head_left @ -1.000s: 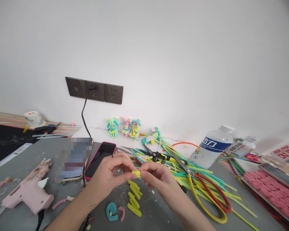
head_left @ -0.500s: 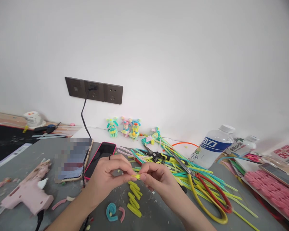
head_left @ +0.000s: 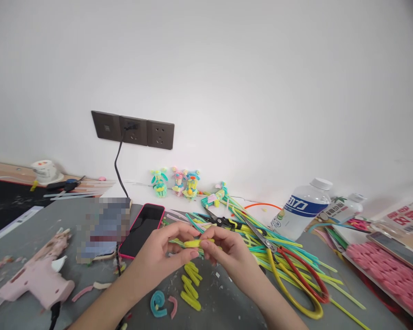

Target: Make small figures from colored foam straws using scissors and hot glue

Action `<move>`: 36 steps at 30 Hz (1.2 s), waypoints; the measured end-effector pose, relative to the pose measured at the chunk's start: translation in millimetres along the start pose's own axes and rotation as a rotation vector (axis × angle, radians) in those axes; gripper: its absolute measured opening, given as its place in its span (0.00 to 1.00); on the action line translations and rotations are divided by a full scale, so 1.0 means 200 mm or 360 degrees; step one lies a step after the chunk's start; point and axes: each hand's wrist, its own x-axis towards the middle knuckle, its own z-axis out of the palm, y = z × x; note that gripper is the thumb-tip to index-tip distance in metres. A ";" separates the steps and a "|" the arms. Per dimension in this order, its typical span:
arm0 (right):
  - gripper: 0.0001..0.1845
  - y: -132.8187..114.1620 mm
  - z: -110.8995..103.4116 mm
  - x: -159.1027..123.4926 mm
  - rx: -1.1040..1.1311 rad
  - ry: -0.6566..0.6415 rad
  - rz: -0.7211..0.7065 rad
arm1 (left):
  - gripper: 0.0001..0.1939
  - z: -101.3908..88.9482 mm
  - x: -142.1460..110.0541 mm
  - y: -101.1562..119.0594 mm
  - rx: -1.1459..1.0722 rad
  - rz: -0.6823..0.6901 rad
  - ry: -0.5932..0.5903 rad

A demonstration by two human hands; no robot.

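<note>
My right hand (head_left: 223, 250) pinches a short, fuzzy yellow pipe cleaner piece (head_left: 192, 244) between thumb and fingertips. Around the piece's other end curl the fingers of my left hand (head_left: 168, 247), its thumb just below and index finger above, in a loose hold. Below the hands, several bent yellow-green pipe cleaner pieces (head_left: 190, 293) lie in a column on the grey mat (head_left: 137, 293). Beside them are a curled blue piece (head_left: 157, 305) and a small pink one (head_left: 172, 306).
Right of my hands lie scissors (head_left: 292, 275) with red and yellow handles, on loose pipe cleaners (head_left: 306, 256). Black-bladed cutters (head_left: 222, 221), a bottle (head_left: 301, 206) and small fuzzy figures (head_left: 192, 184) stand or lie behind. Phones (head_left: 144, 229) and a pink glue gun (head_left: 37, 282) are left.
The yellow piece, earlier mostly covered by both sets of fingertips, now shows along its length. My left thumb and index finger have moved apart around it.
</note>
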 end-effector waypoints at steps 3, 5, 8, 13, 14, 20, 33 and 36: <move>0.19 0.02 0.02 0.00 0.0016 0.0008 0.0012 | 0.05 0.00 0.01 -0.01 0.0161 0.0035 0.0047; 0.18 0.02 0.03 0.00 0.0061 0.0046 -0.0017 | 0.06 0.00 0.01 -0.03 0.0151 0.0021 0.0084; 0.19 0.02 0.03 0.00 0.0141 0.0064 -0.0049 | 0.07 -0.01 0.02 -0.04 -0.0058 -0.0146 0.0024; 0.18 0.00 0.02 -0.01 0.0040 -0.0013 -0.0084 | 0.12 0.00 0.01 -0.02 -0.0484 -0.0451 -0.0143; 0.18 0.00 0.02 -0.02 -0.0003 -0.0019 -0.0129 | 0.13 0.01 0.01 -0.01 -0.0565 -0.0499 -0.0149; 0.15 -0.01 0.02 -0.02 -0.0066 -0.0061 -0.0271 | 0.17 0.02 0.00 0.00 -0.0900 -0.0703 -0.0247; 0.12 0.01 0.02 -0.02 -0.0244 0.0098 -0.0414 | 0.13 0.02 0.00 -0.02 -0.0892 -0.0720 -0.0231; 0.12 0.00 0.02 -0.02 -0.0361 0.0129 -0.0518 | 0.14 0.02 0.00 -0.02 -0.0845 -0.0753 -0.0218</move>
